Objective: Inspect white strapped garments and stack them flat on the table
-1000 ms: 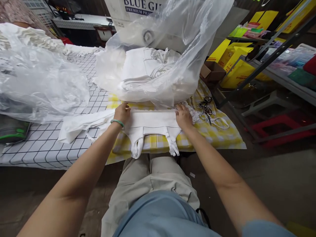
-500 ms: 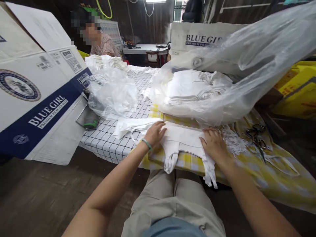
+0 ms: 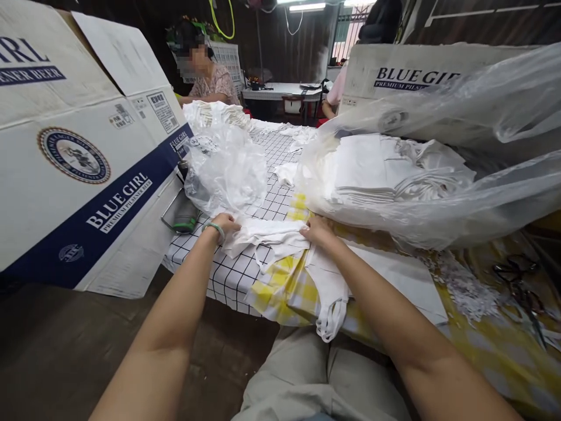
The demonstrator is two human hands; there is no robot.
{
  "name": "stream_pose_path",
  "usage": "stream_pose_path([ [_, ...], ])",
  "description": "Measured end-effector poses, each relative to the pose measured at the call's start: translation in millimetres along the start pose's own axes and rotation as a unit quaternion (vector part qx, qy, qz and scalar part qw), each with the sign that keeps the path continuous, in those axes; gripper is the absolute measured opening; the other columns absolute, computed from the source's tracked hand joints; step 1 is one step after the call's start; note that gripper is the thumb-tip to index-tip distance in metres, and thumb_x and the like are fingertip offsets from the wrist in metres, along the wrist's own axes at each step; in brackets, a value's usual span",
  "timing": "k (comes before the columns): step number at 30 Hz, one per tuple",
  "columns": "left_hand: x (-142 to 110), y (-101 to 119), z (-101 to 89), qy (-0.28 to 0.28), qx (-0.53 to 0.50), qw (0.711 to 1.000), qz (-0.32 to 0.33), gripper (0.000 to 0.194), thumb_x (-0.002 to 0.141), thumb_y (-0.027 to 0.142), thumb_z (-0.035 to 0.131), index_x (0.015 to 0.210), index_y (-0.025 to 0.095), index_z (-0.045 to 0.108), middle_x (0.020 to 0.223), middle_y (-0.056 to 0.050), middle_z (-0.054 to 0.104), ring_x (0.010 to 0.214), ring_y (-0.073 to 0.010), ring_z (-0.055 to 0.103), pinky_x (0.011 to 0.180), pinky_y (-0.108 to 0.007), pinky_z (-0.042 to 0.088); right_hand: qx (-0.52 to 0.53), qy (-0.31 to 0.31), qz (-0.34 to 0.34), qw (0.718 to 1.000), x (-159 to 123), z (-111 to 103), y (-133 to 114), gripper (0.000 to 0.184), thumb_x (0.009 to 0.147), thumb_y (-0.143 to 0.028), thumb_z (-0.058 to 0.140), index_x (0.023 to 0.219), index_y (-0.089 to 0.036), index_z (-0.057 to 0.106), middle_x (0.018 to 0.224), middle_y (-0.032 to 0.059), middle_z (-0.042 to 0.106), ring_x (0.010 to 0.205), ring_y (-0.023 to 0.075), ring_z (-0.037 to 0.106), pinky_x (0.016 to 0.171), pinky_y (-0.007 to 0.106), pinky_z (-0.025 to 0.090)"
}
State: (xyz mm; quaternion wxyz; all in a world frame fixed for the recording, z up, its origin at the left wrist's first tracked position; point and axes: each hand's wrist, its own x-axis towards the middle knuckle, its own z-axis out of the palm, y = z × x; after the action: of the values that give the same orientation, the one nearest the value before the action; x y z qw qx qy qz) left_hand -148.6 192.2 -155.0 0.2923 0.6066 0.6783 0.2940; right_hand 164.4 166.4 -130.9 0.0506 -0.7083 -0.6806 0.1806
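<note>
A folded white camisole (image 3: 274,231) with a thin strap hanging loose lies where the black-checked cloth meets the yellow-checked one. My left hand (image 3: 225,223) pinches its left end; a pale green bangle circles that wrist. Closed on its right end is my right hand (image 3: 319,230), thumb toward the middle. Under my right wrist another white camisole (image 3: 328,278) lies flat, its straps drooping over the table's front edge. My right forearm covers part of it and of the white sheet (image 3: 394,275) beside it.
A plastic bag (image 3: 363,213) holds stacked white garments (image 3: 359,164). Scissors (image 3: 521,286) and thread scraps (image 3: 467,286) lie at right. Crumpled plastic (image 3: 228,169) and a large carton (image 3: 79,204) stand left. A person (image 3: 217,82) sits across; another person's arm (image 3: 331,105) shows behind.
Both hands have moved left from the flat camisole to the folded one and now grip its two ends. My view has turned left, and a second person's arm has appeared.
</note>
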Motion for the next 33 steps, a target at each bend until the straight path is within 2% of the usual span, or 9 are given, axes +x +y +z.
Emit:
stream_pose_path([
  [3, -11, 10, -15.8, -0.043, -0.038, 0.998, -0.027, 0.022, 0.060, 0.026, 0.076, 0.067, 0.014, 0.060, 0.062, -0.001, 0.060, 0.068, -0.0166, 0.058, 0.062, -0.027, 0.045, 0.065, 0.012, -0.065, 0.996, -6, -1, 1, 0.008, 0.071, -0.023, 0.061, 0.076, -0.020, 0.057, 0.085, 0.0059, 0.061, 0.088, 0.0224, 0.054, 0.076, 0.032, 0.039],
  [5, -25, 22, -34.5, -0.068, -0.130, 0.989, -0.004, 0.028, 0.067, 0.032, 0.074, 0.086, 0.014, 0.065, 0.081, -0.005, 0.068, 0.076, -0.0171, 0.061, 0.069, -0.029, 0.049, 0.186, 0.012, -0.119, 0.975, -16, -8, 3, 0.010, 0.068, -0.022, 0.059, 0.071, -0.020, 0.050, 0.072, -0.0008, 0.054, 0.072, 0.0156, 0.050, 0.066, 0.027, 0.036],
  [9, -61, 58, -80.1, -0.051, -0.313, 0.945, 0.077, 0.041, 0.062, 0.033, 0.081, 0.096, 0.018, 0.066, 0.095, -0.006, 0.069, 0.084, -0.0190, 0.064, 0.075, -0.031, 0.052, 0.480, -0.032, -0.195, 0.855, -43, -43, 1, 0.024, 0.062, -0.029, 0.068, 0.075, -0.020, 0.049, 0.070, -0.0054, 0.053, 0.067, 0.0110, 0.050, 0.064, 0.024, 0.038],
  [12, -89, 91, -109.1, 0.000, -0.330, 0.934, 0.139, 0.038, 0.060, 0.032, 0.084, 0.091, 0.019, 0.067, 0.089, -0.004, 0.069, 0.080, -0.0178, 0.063, 0.073, -0.030, 0.053, 0.572, -0.050, -0.231, 0.786, -66, -77, -3, 0.040, 0.058, -0.029, 0.075, 0.093, -0.020, 0.058, 0.086, -0.0026, 0.063, 0.080, 0.0129, 0.057, 0.075, 0.026, 0.043],
  [17, -131, 137, -127.5, 0.066, -0.333, 0.915, 0.219, 0.024, 0.067, 0.027, 0.080, 0.083, 0.015, 0.067, 0.079, -0.001, 0.067, 0.069, -0.0105, 0.058, 0.068, -0.026, 0.050, 0.473, -0.058, -0.231, 0.848, -109, -124, 7, 0.028, 0.059, -0.028, 0.080, 0.079, -0.015, 0.067, 0.079, 0.0003, 0.067, 0.080, 0.0164, 0.061, 0.080, 0.031, 0.046],
  [21, -169, 164, -114.9, 0.057, -0.349, 0.896, 0.267, 0.008, 0.078, 0.015, 0.066, 0.085, 0.010, 0.064, 0.074, 0.005, 0.065, 0.068, -0.0061, 0.058, 0.071, -0.022, 0.046, 0.535, -0.067, -0.253, 0.803, -157, -147, 36, 0.032, 0.062, -0.027, 0.081, 0.089, -0.016, 0.067, 0.089, 0.0010, 0.069, 0.090, 0.0173, 0.063, 0.086, 0.033, 0.048],
  [25, -200, 182, -82.9, 0.013, -0.362, 0.896, 0.257, 0.015, 0.078, 0.027, 0.070, 0.087, 0.017, 0.065, 0.072, 0.006, 0.065, 0.078, -0.0157, 0.064, 0.074, -0.032, 0.053, 0.602, -0.007, -0.225, 0.766, -214, -156, 77, 0.040, 0.062, -0.026, 0.082, 0.097, -0.019, 0.064, 0.094, 0.0003, 0.070, 0.092, 0.0174, 0.064, 0.084, 0.033, 0.051],
  [28, -211, 189, -48.5, -0.043, -0.385, 0.902, 0.191, 0.027, 0.067, 0.041, 0.079, 0.082, 0.023, 0.066, 0.072, 0.003, 0.066, 0.079, -0.0218, 0.065, 0.064, -0.034, 0.056, 0.624, 0.029, -0.174, 0.761, -252, -151, 111, 0.041, 0.065, -0.029, 0.080, 0.101, -0.021, 0.063, 0.096, 0.0005, 0.070, 0.088, 0.0166, 0.065, 0.080, 0.031, 0.052],
  [33, -222, 187, 17.0, -0.160, -0.423, 0.884, 0.115, 0.031, 0.062, 0.042, 0.081, 0.084, 0.023, 0.068, 0.073, 0.000, 0.066, 0.070, -0.0177, 0.061, 0.059, -0.029, 0.052, 0.648, 0.118, -0.085, 0.747, -301, -120, 165, 0.043, 0.066, -0.027, 0.077, 0.106, -0.025, 0.062, 0.098, -0.0019, 0.069, 0.079, 0.0121, 0.064, 0.069, 0.024, 0.050],
])
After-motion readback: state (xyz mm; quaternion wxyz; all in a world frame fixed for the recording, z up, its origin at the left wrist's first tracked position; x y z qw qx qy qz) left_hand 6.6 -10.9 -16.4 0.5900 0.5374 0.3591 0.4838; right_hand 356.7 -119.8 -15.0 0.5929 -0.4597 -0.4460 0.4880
